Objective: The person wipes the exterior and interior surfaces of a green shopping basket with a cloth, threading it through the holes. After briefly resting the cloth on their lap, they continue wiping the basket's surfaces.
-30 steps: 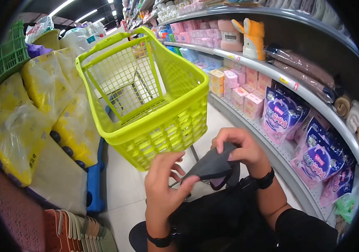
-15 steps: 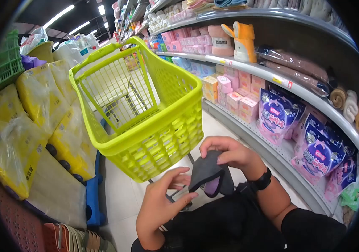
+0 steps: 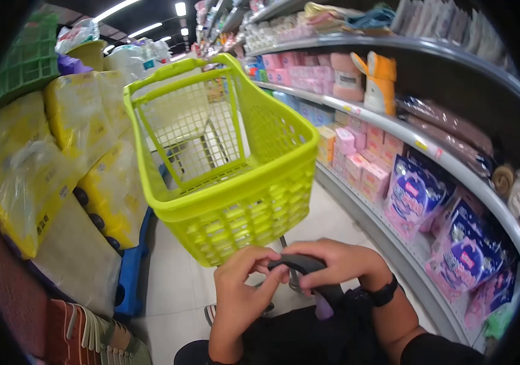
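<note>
Both hands hold a dark grey, soft-looking curved item (image 3: pixel 304 264) low in the middle of the head view, and I cannot make out its kind. A purple part (image 3: pixel 323 306) hangs below it. My right hand (image 3: pixel 342 263), with a black band on its wrist, is closed over the item's right side. At the left tip, the thumb and fingers of my left hand (image 3: pixel 245 280) pinch it. Just beyond my hands stands a lime-green shopping cart (image 3: pixel 242 213) with a mesh panel; no goods show in its basket.
Shelves (image 3: pixel 455 164) curve along the right, holding pink boxes (image 3: pixel 374 173), blue-and-pink packets (image 3: pixel 412 188) and an orange plush-like item (image 3: pixel 382 79). On the left, yellow plastic-wrapped packs (image 3: pixel 111 194) stand by a blue pallet (image 3: pixel 133 277). Stacked baskets (image 3: pixel 98 334) sit at lower left.
My left hand has come up to the dark grey item and now pinches its left tip. The item has turned, its opening less visible. The view has shifted, so the cart appears further right.
</note>
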Demonstrator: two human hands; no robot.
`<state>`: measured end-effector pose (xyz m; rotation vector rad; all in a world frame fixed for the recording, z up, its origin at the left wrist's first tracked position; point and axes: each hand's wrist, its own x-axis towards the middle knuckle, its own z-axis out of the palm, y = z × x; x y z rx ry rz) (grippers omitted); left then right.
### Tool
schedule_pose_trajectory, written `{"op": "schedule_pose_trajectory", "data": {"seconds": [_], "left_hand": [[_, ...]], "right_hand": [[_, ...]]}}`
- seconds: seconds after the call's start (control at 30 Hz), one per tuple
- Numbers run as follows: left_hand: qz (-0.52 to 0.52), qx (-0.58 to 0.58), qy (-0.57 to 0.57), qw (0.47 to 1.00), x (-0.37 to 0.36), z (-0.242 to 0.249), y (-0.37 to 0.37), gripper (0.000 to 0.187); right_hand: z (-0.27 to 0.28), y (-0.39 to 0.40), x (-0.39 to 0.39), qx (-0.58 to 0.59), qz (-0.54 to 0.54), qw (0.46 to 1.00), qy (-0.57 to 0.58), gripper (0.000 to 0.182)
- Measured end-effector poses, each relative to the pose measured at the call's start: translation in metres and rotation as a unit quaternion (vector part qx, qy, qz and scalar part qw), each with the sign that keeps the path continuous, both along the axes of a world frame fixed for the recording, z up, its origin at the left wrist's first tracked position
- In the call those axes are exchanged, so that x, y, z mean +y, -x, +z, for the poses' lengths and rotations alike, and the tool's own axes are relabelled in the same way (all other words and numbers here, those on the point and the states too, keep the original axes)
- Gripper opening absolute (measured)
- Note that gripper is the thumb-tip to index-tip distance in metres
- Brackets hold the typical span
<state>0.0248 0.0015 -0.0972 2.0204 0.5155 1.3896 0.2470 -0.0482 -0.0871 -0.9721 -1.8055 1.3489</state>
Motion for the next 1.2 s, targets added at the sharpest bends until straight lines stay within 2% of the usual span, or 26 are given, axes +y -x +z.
{"op": "schedule_pose_trajectory", "data": {"seconds": [0.07,0.1,0.13,0.27,0.33,0.37,0.5,0.57,0.67,0.7,0.73,0.8,0.83,0.87,0.9,0.97,1.0,1.07,1.1,1.17,1.2], "left_hand": [[0.048,-0.016,-0.037,0.998,0.001,-0.003,-0.005,0.023],[0.054,0.005,-0.04,0.998,-0.003,-0.003,-0.003,0.024],[0.062,0.021,-0.046,0.997,-0.005,-0.001,-0.004,0.025],[0.068,0.058,-0.056,0.994,-0.016,0.004,-0.011,0.024],[0.113,0.073,-0.107,0.985,-0.02,0.006,-0.018,0.025],[0.134,0.089,-0.141,0.977,-0.022,0.01,-0.02,0.026],[0.142,0.142,-0.259,0.945,-0.019,0.027,-0.03,0.03],[0.117,0.221,-0.288,0.924,-0.017,0.045,-0.032,0.03],[0.126,0.255,-0.338,0.897,-0.024,0.093,-0.027,0.024],[0.12,0.259,-0.349,0.893,-0.023,0.111,-0.023,0.022],[0.114,0.263,-0.36,0.888,-0.019,0.13,-0.017,0.02],[0.126,0.283,-0.421,0.852,-0.004,0.167,-0.01,0.011],[0.124,0.291,-0.357,0.879,0.004,0.184,-0.011,0.009],[0.122,0.297,-0.29,0.902,0.013,0.198,-0.014,0.012],[0.125,0.299,-0.291,0.9,0.025,0.214,-0.019,0.012],[0.023,0.403,-0.021,0.915,0.051,0.237,-0.035,0.019],[0.029,0.402,-0.022,0.915,0.06,0.24,-0.042,0.019],[-0.066,0.527,0.139,0.836,0.083,0.24,-0.053,0.023],[-0.063,0.527,0.139,0.836,0.091,0.234,-0.057,0.023],[-0.123,0.602,0.1,0.783,0.103,0.215,-0.066,0.024],[-0.12,0.604,0.101,0.782,0.107,0.203,-0.066,0.024]], "right_hand": [[0.004,0.01,0.001,-0.077,-0.07,0.983,-0.153,0.047],[0.01,0.015,-0.003,0.002,-0.098,0.992,-0.081,0.043],[0.006,0.015,-0.002,0.024,-0.124,0.989,-0.073,0.046],[-0.003,0.008,-0.001,0.095,-0.162,0.971,-0.15,0.041],[0.001,0.001,-0.003,0.038,-0.159,0.96,-0.229,0.032],[0.006,0.0,-0.006,0.051,-0.17,0.959,-0.22,0.025],[0.004,-0.006,-0.006,0.09,-0.207,0.945,-0.237,0.025],[0.002,-0.014,-0.004,0.074,-0.225,0.926,-0.295,0.023],[-0.001,-0.025,0.002,0.111,-0.248,0.907,-0.322,0.021],[-0.004,-0.024,0.009,0.132,-0.277,0.876,-0.372,0.02],[-0.006,-0.023,0.01,0.14,-0.275,0.875,-0.372,0.02],[-0.008,-0.018,0.013,0.078,-0.364,0.841,-0.392,0.02],[-0.009,-0.015,0.015,0.083,-0.362,0.841,-0.394,0.02],[-0.011,-0.009,0.018,0.067,-0.417,0.809,-0.41,0.019],[-0.013,-0.004,0.02,0.05,-0.469,0.773,-0.425,0.019],[-0.019,0.002,0.023,0.028,-0.472,0.757,-0.451,0.018],[-0.02,0.006,0.024,0.005,-0.476,0.74,-0.474,0.017],[-0.019,0.013,0.026,0.01,-0.473,0.729,-0.494,0.016],[-0.019,0.017,0.027,0.007,-0.491,0.719,-0.493,0.016],[-0.016,0.022,0.03,-0.014,-0.517,0.701,-0.49,0.015],[-0.016,0.026,0.032,-0.01,-0.517,0.702,-0.49,0.015]]}}
